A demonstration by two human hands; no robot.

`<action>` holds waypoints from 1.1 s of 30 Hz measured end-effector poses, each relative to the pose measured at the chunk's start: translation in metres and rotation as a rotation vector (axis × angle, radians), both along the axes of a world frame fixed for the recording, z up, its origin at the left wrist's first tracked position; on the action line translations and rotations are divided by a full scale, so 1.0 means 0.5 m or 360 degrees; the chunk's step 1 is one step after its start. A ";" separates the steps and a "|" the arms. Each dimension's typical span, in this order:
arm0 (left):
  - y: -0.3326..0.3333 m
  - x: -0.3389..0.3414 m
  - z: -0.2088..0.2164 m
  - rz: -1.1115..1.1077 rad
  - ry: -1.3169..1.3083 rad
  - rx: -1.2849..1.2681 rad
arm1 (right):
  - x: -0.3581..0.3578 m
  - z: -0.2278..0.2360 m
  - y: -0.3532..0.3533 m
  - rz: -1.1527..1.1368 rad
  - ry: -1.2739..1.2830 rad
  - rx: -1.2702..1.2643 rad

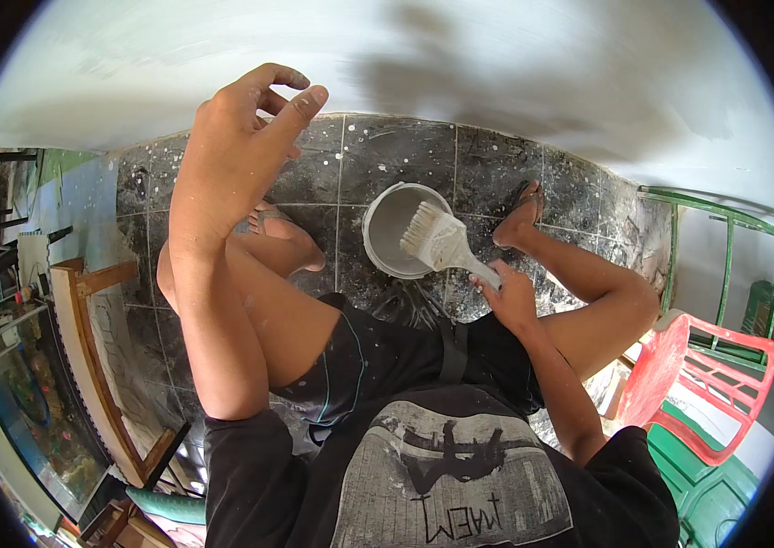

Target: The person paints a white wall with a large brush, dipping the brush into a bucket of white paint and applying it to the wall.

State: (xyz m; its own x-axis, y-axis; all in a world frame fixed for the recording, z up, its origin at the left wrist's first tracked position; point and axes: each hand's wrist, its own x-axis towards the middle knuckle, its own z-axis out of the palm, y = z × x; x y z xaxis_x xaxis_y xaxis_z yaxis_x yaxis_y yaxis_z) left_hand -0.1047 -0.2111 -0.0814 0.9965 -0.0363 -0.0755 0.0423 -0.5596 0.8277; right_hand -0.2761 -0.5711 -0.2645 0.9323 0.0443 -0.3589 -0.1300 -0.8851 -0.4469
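Observation:
My right hand point(507, 294) grips the handle of a wide paintbrush point(442, 241) whose pale bristles hang over a grey paint bucket point(385, 224). The bucket stands on the dark tiled floor between my feet. My left hand point(245, 114) is raised in front of the white wall point(460, 64), fingers loosely curled and holding nothing. I am squatting, with both knees spread and sandals on my feet.
A red plastic chair point(693, 384) stands at my right, with a green metal frame point(725, 247) behind it. A wooden frame point(85, 356) leans at my left beside a glass tank point(26, 402). The dark floor tiles point(487, 164) are speckled with white paint.

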 end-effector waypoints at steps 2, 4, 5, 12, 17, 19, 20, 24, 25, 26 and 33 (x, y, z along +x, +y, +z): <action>0.002 0.003 0.000 0.0007 0.0006 0.0001 | -0.002 -0.004 -0.007 0.0029 -0.0004 -0.0103; 0.011 0.006 -0.001 0.0016 0.0025 -0.0004 | -0.002 -0.013 -0.009 0.0062 -0.0011 -0.0204; 0.013 0.009 0.003 0.0018 0.0020 -0.0002 | 0.001 -0.018 -0.009 0.0013 -0.0006 -0.0158; -0.018 0.041 -0.015 -0.0091 -0.0241 0.0071 | -0.034 -0.009 -0.076 -0.0021 -0.0130 -0.0328; 0.021 -0.004 0.018 0.0082 -0.0072 -0.0162 | -0.027 -0.028 -0.022 0.0029 0.0066 -0.0111; 0.006 -0.004 0.029 0.0035 -0.0110 -0.0188 | -0.045 0.005 -0.017 0.0028 0.0051 -0.0088; -0.010 -0.001 0.039 0.0014 -0.0103 -0.0199 | -0.050 0.015 -0.021 -0.0047 0.0073 -0.0097; -0.024 0.011 0.017 0.0015 -0.0152 -0.0258 | -0.053 -0.017 -0.039 -0.0092 0.0076 -0.0099; -0.020 0.017 0.008 0.0001 -0.0148 -0.0263 | -0.046 0.007 -0.029 -0.0096 0.0190 -0.0111; -0.016 0.022 0.002 -0.0009 -0.0139 -0.0262 | -0.039 0.014 -0.023 -0.0085 0.0165 -0.0096; -0.029 0.040 -0.031 0.0012 -0.0086 -0.0254 | -0.040 0.029 -0.018 -0.0112 0.0188 -0.0059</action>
State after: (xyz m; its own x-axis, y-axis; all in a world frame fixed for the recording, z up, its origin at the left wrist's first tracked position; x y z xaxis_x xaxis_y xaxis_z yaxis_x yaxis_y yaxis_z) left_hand -0.0846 -0.2255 -0.0969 0.9992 -0.0359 -0.0159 -0.0007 -0.4209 0.9071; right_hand -0.2962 -0.5798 -0.2501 0.8837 -0.0351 -0.4668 -0.2423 -0.8875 -0.3919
